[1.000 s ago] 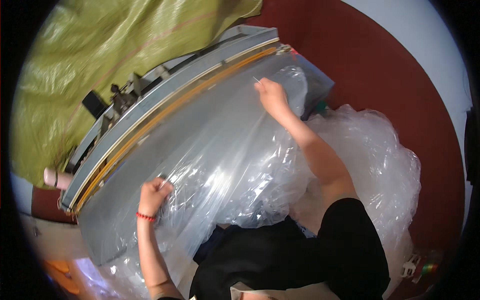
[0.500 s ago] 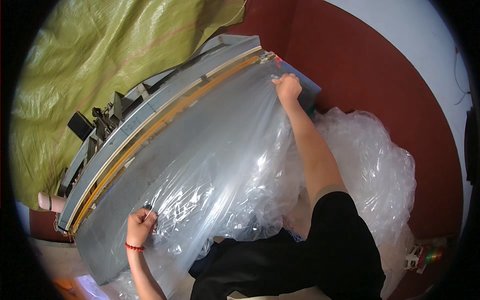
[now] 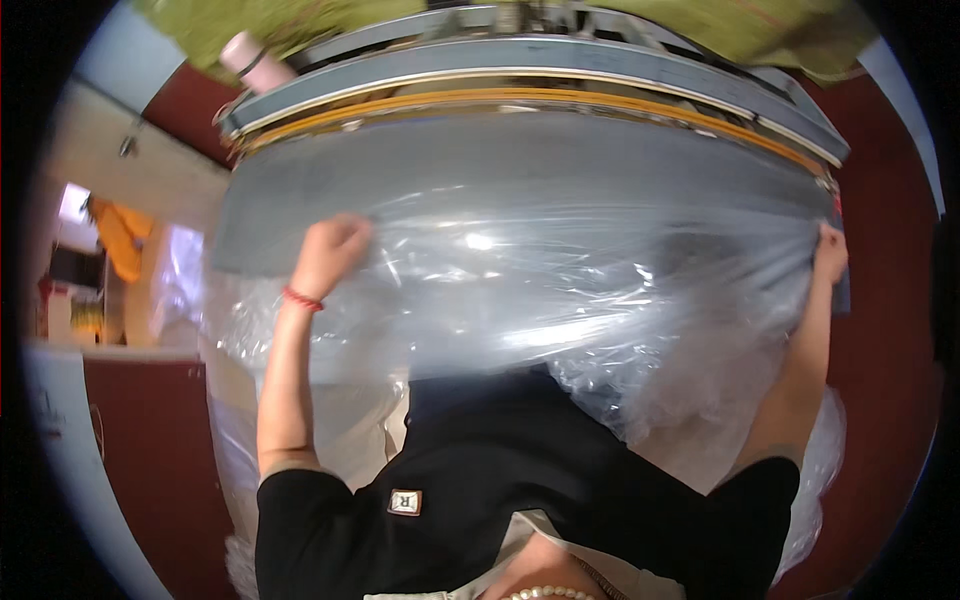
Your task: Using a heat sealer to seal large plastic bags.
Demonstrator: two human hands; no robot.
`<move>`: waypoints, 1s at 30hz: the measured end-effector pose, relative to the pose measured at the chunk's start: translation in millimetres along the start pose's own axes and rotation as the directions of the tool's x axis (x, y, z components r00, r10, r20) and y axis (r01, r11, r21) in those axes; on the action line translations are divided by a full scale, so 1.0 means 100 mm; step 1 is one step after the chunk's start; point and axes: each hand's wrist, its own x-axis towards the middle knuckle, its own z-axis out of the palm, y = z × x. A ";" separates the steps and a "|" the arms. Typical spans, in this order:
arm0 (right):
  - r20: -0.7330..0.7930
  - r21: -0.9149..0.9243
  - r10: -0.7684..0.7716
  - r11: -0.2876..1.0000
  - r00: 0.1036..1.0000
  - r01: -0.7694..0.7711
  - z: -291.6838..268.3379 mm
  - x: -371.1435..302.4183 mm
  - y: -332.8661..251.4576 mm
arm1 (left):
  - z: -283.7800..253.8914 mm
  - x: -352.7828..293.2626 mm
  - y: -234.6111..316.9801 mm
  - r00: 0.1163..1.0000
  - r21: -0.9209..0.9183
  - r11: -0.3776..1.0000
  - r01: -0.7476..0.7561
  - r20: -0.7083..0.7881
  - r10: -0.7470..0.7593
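A wide sheet of clear plastic film [image 3: 520, 290] lies over a grey work surface [image 3: 480, 155], creased and shiny under the light. At its right end my right hand [image 3: 830, 252] pinches the film, and taut folds fan out from the fingers. On the left side my left hand [image 3: 338, 245], with a red bead bracelet [image 3: 303, 299] at the wrist, is closed over the film; it is a little blurred. Creases run from near its fingers toward the right. The near part of the film drops in loose folds in front of my body.
Beyond the surface runs a long grey metal machine beam [image 3: 520, 58] with an orange-yellow strip [image 3: 480, 97] below it. A pink bottle [image 3: 255, 65] stands at the far left, near yellow-green woven sheeting [image 3: 780, 35]. A doorway at left shows orange cloth [image 3: 122, 240]. A dark red wall [image 3: 890, 250] is at right.
My view has turned, so the machine now runs across the top. My left hand has moved away from my body, up the surface; my right hand still grips the film's right end.
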 end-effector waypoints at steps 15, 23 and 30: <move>0.062 0.643 0.098 0.757 0.993 -0.115 -0.36 0.19 0.68 | 0.41 0.04 -0.16 0.969 -0.129 0.984 -0.122 -0.231 0.090; 0.140 0.817 0.132 0.545 0.981 -0.190 -0.70 0.13 0.59 | 0.36 -0.08 0.09 0.911 0.198 0.969 -0.149 -0.352 0.213; 0.259 0.780 0.160 0.547 0.952 -0.304 -0.63 0.31 0.79 | 0.25 0.11 0.01 0.898 0.433 0.880 -0.197 -0.281 0.339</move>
